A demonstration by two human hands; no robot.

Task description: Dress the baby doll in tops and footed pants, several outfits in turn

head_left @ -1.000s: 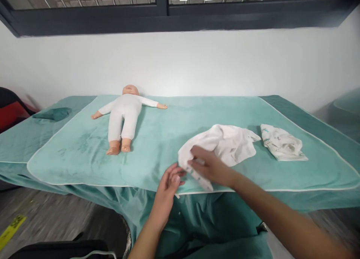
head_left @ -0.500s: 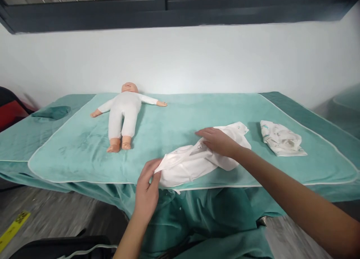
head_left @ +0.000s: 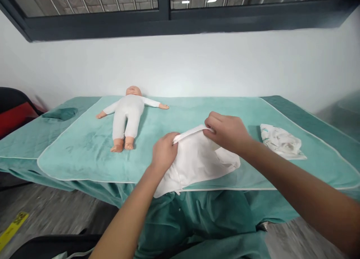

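Observation:
A white piece of baby clothing (head_left: 197, 159) is stretched between my two hands near the front edge of the bed. My left hand (head_left: 165, 151) is closed on one end of its upper edge, and my right hand (head_left: 225, 130) pinches the other end. That edge is lifted and taut, while the lower part drapes over the mat and slightly past its border. Its exact cut cannot be made out. Left of my hands, a baby doll (head_left: 129, 112) in a white bodysuit lies on its back, arms spread.
A folded white printed cloth (head_left: 281, 140) lies to the right on the green mat (head_left: 84, 154). Behind the bed are a white wall (head_left: 180, 63) and a dark window frame (head_left: 112, 24). A black and red object (head_left: 17, 114) stands at far left.
My left hand has moved up and right, and my right hand has closed on the cloth. The garment's upper edge is now raised and pulled straight between them. The view has tilted slightly upward.

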